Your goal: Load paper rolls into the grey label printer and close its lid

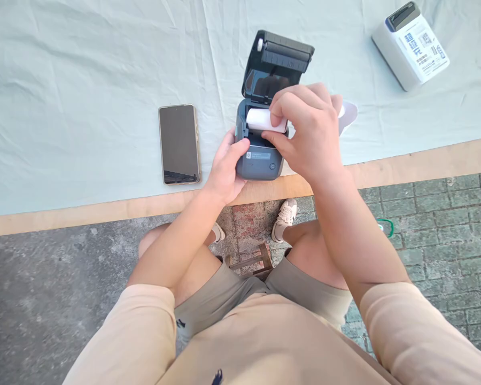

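Note:
A dark label printer (260, 164) with its hinged lid raised is near the table's front edge. My left hand (227, 167) grips the printer's left side, thumb on the front rim. Inside the open compartment lies a white paper roll (260, 119). The fingers and thumb of my right hand (308, 125) are closed on the roll's right end, which they partly hide. Behind that hand a loose piece of white paper (348, 115) shows; whether it joins the roll I cannot tell.
Left of the printer a phone (179, 144) lies face up on the pale cloth (84, 96). A white box (414, 51) with printed labels sits at the back right. The table's wooden edge (144, 205) runs in front of my knees.

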Motion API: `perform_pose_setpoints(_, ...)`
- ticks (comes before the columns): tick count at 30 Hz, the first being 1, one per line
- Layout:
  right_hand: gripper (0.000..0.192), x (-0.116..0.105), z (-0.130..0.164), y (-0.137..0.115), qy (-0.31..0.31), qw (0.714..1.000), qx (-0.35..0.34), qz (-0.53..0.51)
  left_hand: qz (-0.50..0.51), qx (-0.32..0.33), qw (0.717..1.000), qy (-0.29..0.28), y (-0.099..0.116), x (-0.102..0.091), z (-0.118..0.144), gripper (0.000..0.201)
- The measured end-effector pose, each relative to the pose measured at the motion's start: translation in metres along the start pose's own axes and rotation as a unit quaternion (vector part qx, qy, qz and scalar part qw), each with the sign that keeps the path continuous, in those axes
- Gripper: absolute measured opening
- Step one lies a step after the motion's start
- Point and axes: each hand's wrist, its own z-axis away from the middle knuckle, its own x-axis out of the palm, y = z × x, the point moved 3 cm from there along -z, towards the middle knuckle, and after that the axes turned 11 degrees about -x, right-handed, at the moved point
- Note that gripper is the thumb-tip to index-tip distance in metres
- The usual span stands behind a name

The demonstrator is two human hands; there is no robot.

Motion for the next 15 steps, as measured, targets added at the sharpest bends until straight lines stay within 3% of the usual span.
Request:
perform_pose_setpoints(4,0.045,-0.001,-0.002,0.003,-0.021,0.998,-0.005,-0.058,0.000,-0.010,1.000,-0.005,0.002,0.001,0.002,0.034)
perform_pose_setpoints(15,0.029,0.000,0.009,0.007,0.073,0.991,-0.060,-0.092,0.008,-0.006,1.000,-0.003,0.002,0.001,0.005,0.039)
